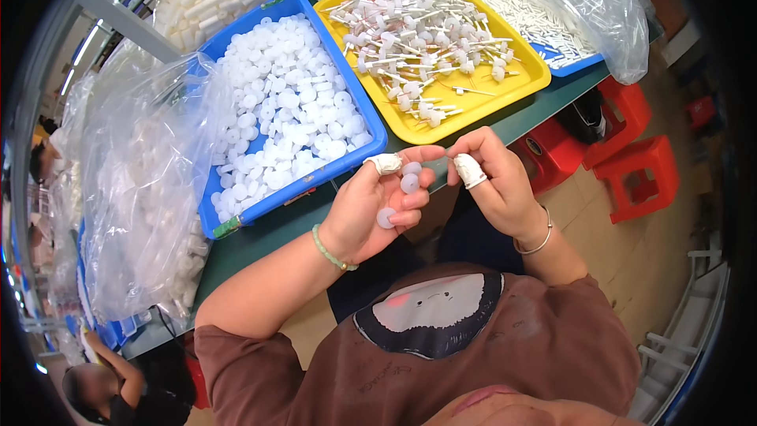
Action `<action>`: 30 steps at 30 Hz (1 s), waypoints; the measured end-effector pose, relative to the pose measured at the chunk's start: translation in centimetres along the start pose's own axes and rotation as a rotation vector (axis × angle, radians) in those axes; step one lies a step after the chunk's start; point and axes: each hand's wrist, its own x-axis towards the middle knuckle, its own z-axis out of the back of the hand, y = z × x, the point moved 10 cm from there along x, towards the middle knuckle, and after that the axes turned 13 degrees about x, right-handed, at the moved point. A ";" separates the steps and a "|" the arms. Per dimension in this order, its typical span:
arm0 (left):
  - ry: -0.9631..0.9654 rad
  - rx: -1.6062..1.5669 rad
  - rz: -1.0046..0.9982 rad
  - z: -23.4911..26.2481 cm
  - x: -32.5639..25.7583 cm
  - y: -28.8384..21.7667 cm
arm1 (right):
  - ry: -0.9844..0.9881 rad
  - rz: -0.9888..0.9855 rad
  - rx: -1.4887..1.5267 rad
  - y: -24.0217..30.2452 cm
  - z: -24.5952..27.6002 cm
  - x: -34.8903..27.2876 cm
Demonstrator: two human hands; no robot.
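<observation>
Small white round plastic discs [408, 182] are cupped in left hand [371, 209], fingers curled on them, approx 6 o'clock of blue plastic tray [236, 217] on green table [260, 241]. Right hand [497, 185] fingers pinched tog. w/ left's at 12 o'clock of discs; item between can't be told.

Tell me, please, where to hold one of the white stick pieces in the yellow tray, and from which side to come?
Probably grip the thin stem, coming from above. In the yellow tray the stick pieces lie flat and crossed in a heap, so stems near the front edge, close to the right hand, stick out freest.
</observation>
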 end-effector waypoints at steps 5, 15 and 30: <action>-0.221 0.122 -0.017 0.4 -0.1 -0.6 | -0.063 0.211 -0.177 2.9 0.4 0.2; -0.082 0.111 -0.065 0.7 0.0 -0.7 | -0.176 0.354 -0.256 4.4 -0.7 -0.4; -0.129 0.196 -0.066 1.1 0.0 -0.6 | -0.294 0.574 -0.588 5.7 -1.4 -1.2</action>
